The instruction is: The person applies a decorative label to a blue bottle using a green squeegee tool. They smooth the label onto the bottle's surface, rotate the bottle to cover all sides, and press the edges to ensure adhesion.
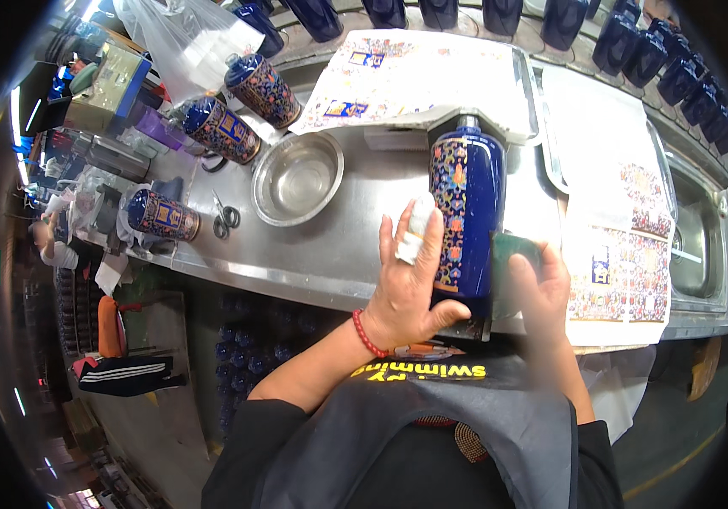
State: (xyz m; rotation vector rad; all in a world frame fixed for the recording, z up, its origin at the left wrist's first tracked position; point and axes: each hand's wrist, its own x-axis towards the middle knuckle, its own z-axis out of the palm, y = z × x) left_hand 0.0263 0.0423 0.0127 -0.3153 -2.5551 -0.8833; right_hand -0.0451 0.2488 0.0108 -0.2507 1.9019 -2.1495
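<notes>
A dark blue glazed bottle point(482, 210) lies before me, its narrow neck away from me. A strip of colourful floral pattern point(453, 216) covers its left side, while the rest of the visible side is plain blue. Along the patterned side rests my left hand point(405, 286), fingers extended and thumb near the bottle's base. One finger is wrapped in white, and a red bead bracelet circles the wrist. Between the fingers and thumb of my right hand point(545, 289) is a flat green scraper or pad point(511, 254), at the bottle's right side. The right forearm is partly blurred.
Left of the bottle on the metal table point(224, 261) are a steel bowl point(298, 179), scissors point(226, 216) and decorated bottles point(163, 215). Printed floral sheets point(402, 76) lie behind, with more sheets point(622, 273) at right beside a sink point(698, 254). Several plain blue bottles point(561, 25) line the back.
</notes>
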